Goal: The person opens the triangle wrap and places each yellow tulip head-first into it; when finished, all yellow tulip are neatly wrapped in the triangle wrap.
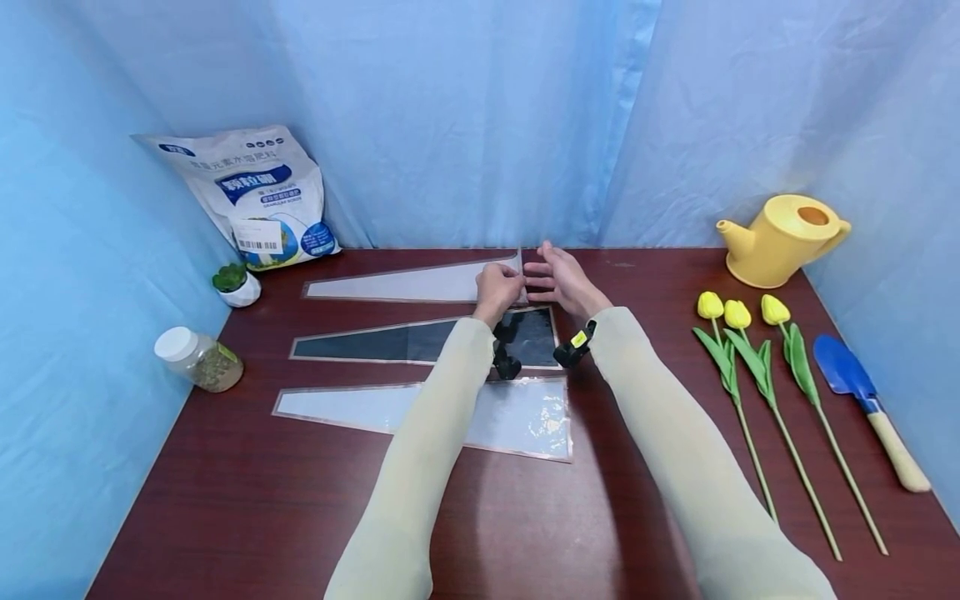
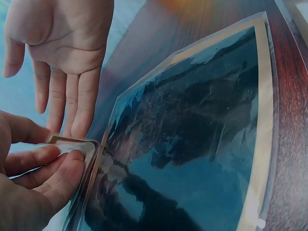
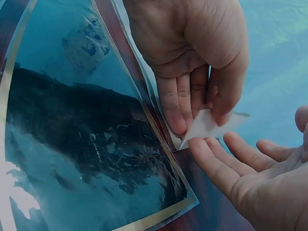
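Observation:
At the wide end of the farthest white tapered sheet (image 1: 420, 283), the left hand (image 1: 499, 290) pinches the sheet's edge, which lifts and bends under its fingers. Just right of it, the right hand (image 1: 561, 282) is held palm up with fingers spread, its fingertips beside the raised edge; whether they touch it I cannot tell. In the left wrist view the left hand (image 2: 33, 178) grips the laminated edge between thumb and fingers. The right wrist view has the right hand (image 3: 260, 173) below the folded white corner (image 3: 206, 126). A dark tapered sheet (image 1: 442, 340) lies nearer the body.
Nearest lies another white tapered sheet (image 1: 517, 417). At the left stand a fertilizer bag (image 1: 262, 196), a small potted plant (image 1: 238, 287) and a lidded jar (image 1: 201, 360). To the right are a yellow watering can (image 1: 783, 242), yellow tulips (image 1: 802, 367) and a blue trowel (image 1: 847, 368). Blue curtains surround the table.

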A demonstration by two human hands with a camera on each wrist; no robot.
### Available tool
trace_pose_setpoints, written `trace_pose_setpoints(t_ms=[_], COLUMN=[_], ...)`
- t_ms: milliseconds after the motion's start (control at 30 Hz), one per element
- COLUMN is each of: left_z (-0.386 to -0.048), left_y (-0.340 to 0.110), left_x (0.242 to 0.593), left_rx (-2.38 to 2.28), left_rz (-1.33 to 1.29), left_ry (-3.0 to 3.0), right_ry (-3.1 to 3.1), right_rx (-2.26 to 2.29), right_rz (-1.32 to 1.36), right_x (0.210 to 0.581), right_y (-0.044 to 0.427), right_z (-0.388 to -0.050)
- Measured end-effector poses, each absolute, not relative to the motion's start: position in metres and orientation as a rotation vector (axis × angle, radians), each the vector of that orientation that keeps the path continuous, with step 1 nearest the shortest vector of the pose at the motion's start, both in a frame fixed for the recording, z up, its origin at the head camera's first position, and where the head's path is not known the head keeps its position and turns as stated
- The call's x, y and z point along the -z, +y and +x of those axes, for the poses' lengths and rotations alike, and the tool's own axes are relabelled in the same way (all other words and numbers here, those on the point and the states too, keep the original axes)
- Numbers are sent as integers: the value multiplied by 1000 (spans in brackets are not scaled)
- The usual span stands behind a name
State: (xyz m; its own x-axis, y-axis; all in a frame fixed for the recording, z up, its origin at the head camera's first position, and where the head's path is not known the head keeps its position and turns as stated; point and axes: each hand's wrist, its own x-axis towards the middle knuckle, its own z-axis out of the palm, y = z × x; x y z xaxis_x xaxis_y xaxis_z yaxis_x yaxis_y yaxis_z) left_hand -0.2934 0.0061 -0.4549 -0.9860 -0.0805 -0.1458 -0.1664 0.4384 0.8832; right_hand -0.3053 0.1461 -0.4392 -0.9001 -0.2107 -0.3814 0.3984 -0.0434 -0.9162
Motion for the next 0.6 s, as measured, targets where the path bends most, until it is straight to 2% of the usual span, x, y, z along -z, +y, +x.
trace_pose_setpoints(t_ms=[600], left_z=[-293], left_y=[4], left_x=[456], left_rx=[-1668], left_rz=[-279], left_ry=[2650], right_ry=[2135], right_rx=[1827], right_rz=[265], right_x=[440], right_y=[136], right_z=[-310])
